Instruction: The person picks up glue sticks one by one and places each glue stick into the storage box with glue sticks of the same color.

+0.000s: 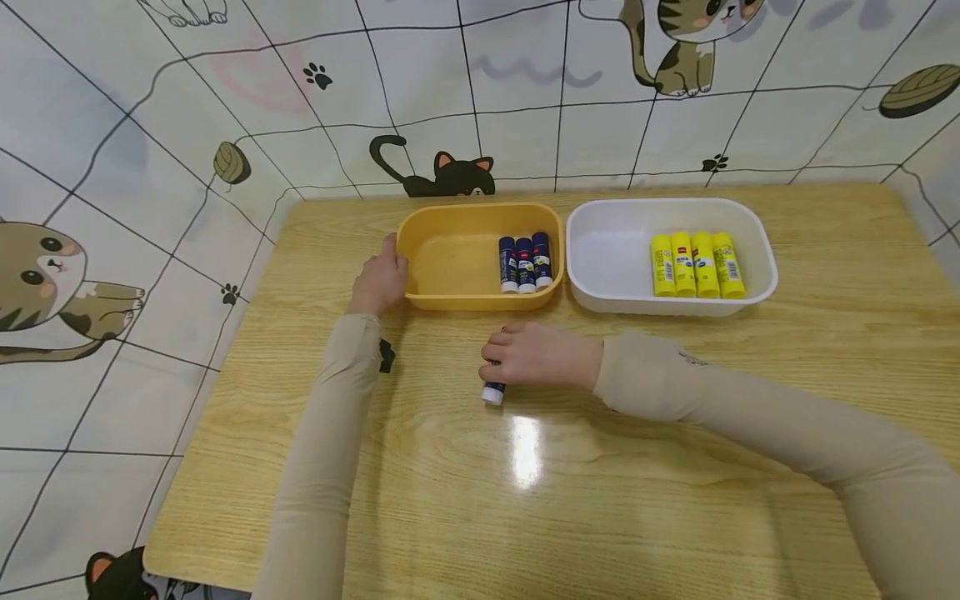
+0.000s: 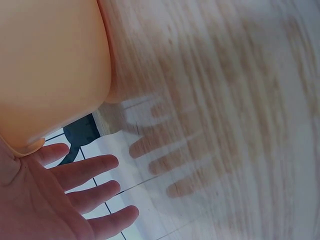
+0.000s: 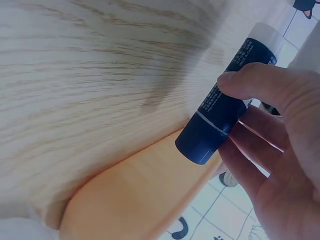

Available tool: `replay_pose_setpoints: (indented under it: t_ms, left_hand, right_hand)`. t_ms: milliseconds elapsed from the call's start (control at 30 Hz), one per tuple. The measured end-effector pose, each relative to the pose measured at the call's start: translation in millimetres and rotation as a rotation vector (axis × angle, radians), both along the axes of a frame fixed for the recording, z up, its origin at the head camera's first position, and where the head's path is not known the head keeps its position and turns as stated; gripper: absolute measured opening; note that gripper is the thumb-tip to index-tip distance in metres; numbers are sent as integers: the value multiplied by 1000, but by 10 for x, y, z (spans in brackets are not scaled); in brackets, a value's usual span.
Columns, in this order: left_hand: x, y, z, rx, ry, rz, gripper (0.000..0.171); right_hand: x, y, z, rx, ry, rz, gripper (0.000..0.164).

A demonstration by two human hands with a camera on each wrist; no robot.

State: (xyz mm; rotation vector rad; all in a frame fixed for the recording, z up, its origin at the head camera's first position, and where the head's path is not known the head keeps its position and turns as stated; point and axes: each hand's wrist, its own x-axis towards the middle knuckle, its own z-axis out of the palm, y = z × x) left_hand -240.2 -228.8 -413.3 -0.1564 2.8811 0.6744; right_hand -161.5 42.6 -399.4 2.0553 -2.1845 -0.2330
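Note:
My right hand (image 1: 536, 357) holds a dark blue glue stick (image 1: 492, 393) with a white end just above the table, in front of the bins. In the right wrist view the thumb and fingers pinch this glue stick (image 3: 225, 100) around its middle. At the left end of the yellow bin (image 1: 450, 302), my left hand (image 1: 378, 279) rests against the rim. The left wrist view shows that hand's fingers (image 2: 87, 170) straight and spread beside the bin's wall; its thumb is mostly hidden. Three blue glue sticks (image 1: 525, 265) lie side by side in the yellow bin's right part.
A white bin (image 1: 600, 250) stands right of the yellow one, with several yellow glue sticks (image 1: 695, 265) in its right part. Both are near the back of the wooden table (image 1: 600, 492). Behind rises a tiled wall with cat drawings (image 1: 450, 171).

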Motion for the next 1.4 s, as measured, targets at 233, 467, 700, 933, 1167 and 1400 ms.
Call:
replay_pose_setpoints:
  t_ms: [233, 467, 700, 933, 1167, 1400]
  left_hand:
    - [3, 9, 7, -6, -1, 4, 54]
    - [5, 6, 8, -1, -3, 9, 54]
    - [2, 6, 3, 5, -5, 13, 54]
    - [1, 6, -1, 4, 1, 13, 54]
    - [-2, 9, -6, 3, 3, 11, 54]
    - [-7, 3, -10, 4, 9, 5, 54]
  right_hand:
    - [71, 0, 51, -45, 67, 27, 12]
    - [100, 5, 104, -65, 82, 36, 13]
    - [89, -6, 182, -48, 63, 17, 17]
    - [42, -16, 251, -60, 65, 5, 19]
    - [-33, -25, 302, -78, 40, -6, 22]
    - [-112, -44, 350, -75, 43, -23, 23]
